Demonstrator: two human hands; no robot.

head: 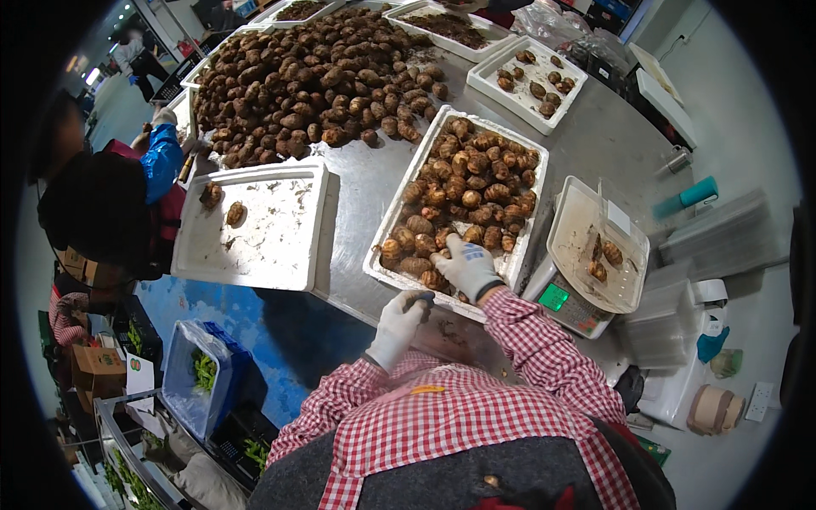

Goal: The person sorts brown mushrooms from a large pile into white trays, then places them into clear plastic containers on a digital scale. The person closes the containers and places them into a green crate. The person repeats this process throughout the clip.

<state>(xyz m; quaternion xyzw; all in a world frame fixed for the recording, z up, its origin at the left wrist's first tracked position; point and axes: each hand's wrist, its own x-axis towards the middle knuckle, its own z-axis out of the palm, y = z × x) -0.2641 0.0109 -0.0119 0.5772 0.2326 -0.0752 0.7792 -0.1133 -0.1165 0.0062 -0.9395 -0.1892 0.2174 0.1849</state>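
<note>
My right hand, in a white glove, reaches into the lower right part of a white foam box full of small brown taro corms. Its fingers touch corms there; whether they grip one is hidden. My left hand, gloved too, is just in front of the box's near edge, with its fingers curled on a small dark object that I cannot name. To the right, a digital scale with a lit green display carries a clear plastic tray with a few corms in it.
A large taro heap covers the steel table's far side. Foam boxes stand at left and upper right, holding few corms. A co-worker with a blue sleeve is at left. Clear plastic containers are stacked beyond the scale.
</note>
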